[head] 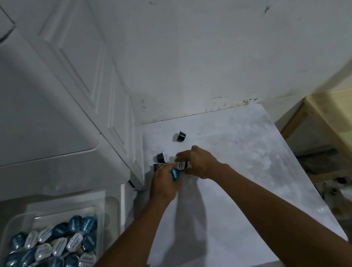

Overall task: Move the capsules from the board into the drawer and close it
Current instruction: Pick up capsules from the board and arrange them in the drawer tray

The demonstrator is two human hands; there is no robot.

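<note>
A white board [232, 170] lies on the floor against the wall. Near its far left, my left hand [164, 184] is closed around a blue-lidded capsule [174, 174]. Right beside it, my right hand [199, 161] grips a white-lidded capsule [181, 165]. Two dark capsules [161, 157] lie just beyond my hands, one partly hidden by my left fingers. A third dark capsule [180, 136] lies on its side farther back. The open clear drawer [11, 226] at the lower left holds several blue and white capsules [51, 248].
A white plastic cabinet [53, 105] rises to the left of the board, above the drawer. A pale wooden frame [333, 133] stands to the right. Behind the board is a marked white wall [202, 39]. Dark clutter lies on the floor at the lower right.
</note>
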